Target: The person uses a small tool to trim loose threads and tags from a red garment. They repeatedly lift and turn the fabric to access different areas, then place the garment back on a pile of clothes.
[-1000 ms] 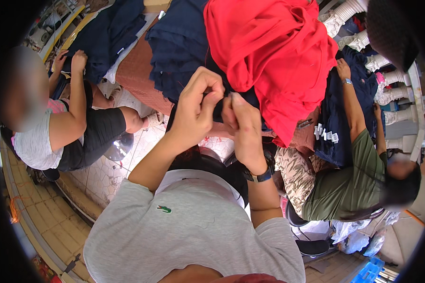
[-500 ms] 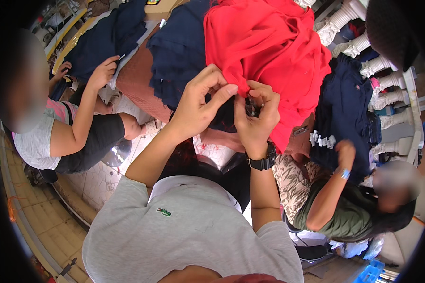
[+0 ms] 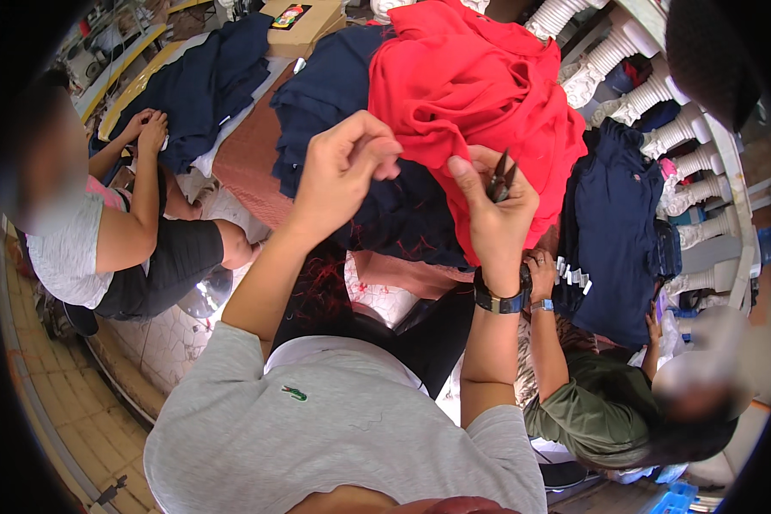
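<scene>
A heap of bright red cloth (image 3: 497, 81) lies in front of me, on top of dark navy cloth. My right hand (image 3: 499, 214) is closed round small dark thread snips (image 3: 502, 178), whose blades point up and away. Its thumb and forefinger are at the near fold of the red cloth and seem to pinch it. Left of that fold, my left hand (image 3: 343, 176) is raised with its fingers pinched together; whatever is between them, if anything, is too small to make out. Loose red threads lie on the navy cloth below and on my dark trousers (image 3: 317, 295).
Stacked navy garments (image 3: 330, 86) adjoin the red heap. At left, a person handles navy cloth (image 3: 201, 81); at right, another sits by a navy garment (image 3: 612, 231) with white tags (image 3: 572, 276). A cardboard box (image 3: 304, 26) stands far back. White balusters (image 3: 647, 86) line the right.
My left hand has come away from the red cloth, to the left. My right hand has moved right and turned, showing the snips. The person at right has reached toward the tags.
</scene>
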Demonstrator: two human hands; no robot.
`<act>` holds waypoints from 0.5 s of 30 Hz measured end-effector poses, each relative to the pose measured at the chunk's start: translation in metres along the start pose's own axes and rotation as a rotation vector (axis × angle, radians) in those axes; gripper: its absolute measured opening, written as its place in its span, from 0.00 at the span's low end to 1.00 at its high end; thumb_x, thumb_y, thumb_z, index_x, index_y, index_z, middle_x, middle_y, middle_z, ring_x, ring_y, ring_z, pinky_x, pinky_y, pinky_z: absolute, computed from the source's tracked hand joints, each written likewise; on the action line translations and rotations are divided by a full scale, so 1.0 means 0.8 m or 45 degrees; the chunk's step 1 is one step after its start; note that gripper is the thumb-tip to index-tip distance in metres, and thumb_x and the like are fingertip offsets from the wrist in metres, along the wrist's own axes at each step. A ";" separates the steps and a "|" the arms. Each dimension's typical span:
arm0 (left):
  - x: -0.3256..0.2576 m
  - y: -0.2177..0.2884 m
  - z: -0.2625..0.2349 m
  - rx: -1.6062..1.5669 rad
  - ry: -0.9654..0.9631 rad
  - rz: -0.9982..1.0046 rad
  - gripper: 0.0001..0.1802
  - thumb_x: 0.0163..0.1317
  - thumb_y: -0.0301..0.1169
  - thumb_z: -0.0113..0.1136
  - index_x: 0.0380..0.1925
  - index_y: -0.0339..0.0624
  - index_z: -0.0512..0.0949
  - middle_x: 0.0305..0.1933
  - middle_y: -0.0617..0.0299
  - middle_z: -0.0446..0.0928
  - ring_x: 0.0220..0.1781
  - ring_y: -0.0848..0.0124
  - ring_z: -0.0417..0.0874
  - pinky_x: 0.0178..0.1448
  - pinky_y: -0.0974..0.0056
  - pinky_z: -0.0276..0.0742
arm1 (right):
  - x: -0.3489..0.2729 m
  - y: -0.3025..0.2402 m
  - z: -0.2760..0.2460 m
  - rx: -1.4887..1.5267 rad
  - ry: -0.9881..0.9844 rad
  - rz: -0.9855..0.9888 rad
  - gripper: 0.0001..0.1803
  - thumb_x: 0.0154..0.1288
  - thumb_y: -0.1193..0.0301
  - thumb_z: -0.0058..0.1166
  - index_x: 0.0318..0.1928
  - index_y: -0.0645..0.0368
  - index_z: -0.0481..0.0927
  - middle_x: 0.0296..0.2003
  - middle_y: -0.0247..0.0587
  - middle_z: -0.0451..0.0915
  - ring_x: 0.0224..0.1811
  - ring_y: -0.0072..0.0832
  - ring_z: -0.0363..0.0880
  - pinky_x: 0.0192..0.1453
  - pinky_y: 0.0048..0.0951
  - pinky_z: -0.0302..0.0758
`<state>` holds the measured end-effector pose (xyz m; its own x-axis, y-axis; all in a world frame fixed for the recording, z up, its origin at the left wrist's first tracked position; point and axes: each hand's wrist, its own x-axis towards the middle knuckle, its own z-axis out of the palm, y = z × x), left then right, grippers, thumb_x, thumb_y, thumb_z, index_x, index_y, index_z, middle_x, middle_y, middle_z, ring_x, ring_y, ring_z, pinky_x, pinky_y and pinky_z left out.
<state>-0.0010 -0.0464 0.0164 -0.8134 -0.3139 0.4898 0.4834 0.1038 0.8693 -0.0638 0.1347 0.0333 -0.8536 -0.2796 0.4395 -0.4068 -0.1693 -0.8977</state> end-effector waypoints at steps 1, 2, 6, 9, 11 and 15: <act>-0.003 0.007 -0.013 -0.148 -0.098 -0.112 0.12 0.76 0.32 0.54 0.33 0.36 0.75 0.21 0.67 0.72 0.26 0.80 0.76 0.32 0.73 0.71 | 0.001 -0.002 -0.004 0.026 0.012 0.035 0.10 0.65 0.74 0.68 0.45 0.64 0.85 0.32 0.30 0.83 0.33 0.13 0.77 0.37 0.18 0.72; -0.005 0.016 -0.022 -0.177 -0.238 -0.173 0.12 0.76 0.33 0.54 0.33 0.36 0.74 0.20 0.67 0.72 0.26 0.80 0.76 0.32 0.73 0.70 | 0.002 -0.004 -0.009 0.051 0.025 0.070 0.10 0.66 0.73 0.67 0.45 0.65 0.85 0.32 0.29 0.83 0.32 0.12 0.75 0.36 0.17 0.70; -0.008 0.041 -0.023 -0.288 -0.360 -0.242 0.08 0.72 0.30 0.60 0.38 0.37 0.75 0.27 0.68 0.74 0.29 0.81 0.75 0.35 0.74 0.70 | 0.001 -0.006 -0.010 0.065 0.042 0.154 0.11 0.70 0.68 0.64 0.44 0.64 0.85 0.28 0.24 0.79 0.26 0.08 0.68 0.29 0.14 0.62; -0.005 0.034 0.011 0.044 -0.057 0.083 0.09 0.66 0.25 0.65 0.43 0.39 0.76 0.43 0.64 0.76 0.36 0.80 0.76 0.42 0.72 0.72 | -0.001 -0.013 -0.007 0.083 0.011 0.191 0.11 0.72 0.66 0.62 0.45 0.62 0.84 0.23 0.19 0.73 0.21 0.07 0.61 0.24 0.14 0.53; 0.006 0.035 0.021 0.350 0.051 0.299 0.09 0.66 0.25 0.64 0.44 0.38 0.76 0.47 0.59 0.74 0.38 0.75 0.77 0.45 0.69 0.73 | -0.005 -0.015 -0.006 0.111 -0.025 0.197 0.12 0.75 0.66 0.57 0.46 0.62 0.83 0.19 0.19 0.67 0.17 0.07 0.56 0.20 0.17 0.49; 0.042 0.023 0.020 0.552 -0.058 0.466 0.07 0.70 0.29 0.57 0.42 0.36 0.76 0.54 0.54 0.70 0.52 0.63 0.76 0.58 0.62 0.72 | -0.005 -0.015 -0.013 0.292 -0.111 0.259 0.11 0.76 0.66 0.55 0.48 0.61 0.81 0.18 0.18 0.65 0.16 0.07 0.55 0.20 0.18 0.48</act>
<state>-0.0244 -0.0401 0.0501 -0.6355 -0.1450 0.7584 0.5671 0.5790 0.5858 -0.0591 0.1472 0.0421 -0.8749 -0.4076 0.2615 -0.1382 -0.3074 -0.9415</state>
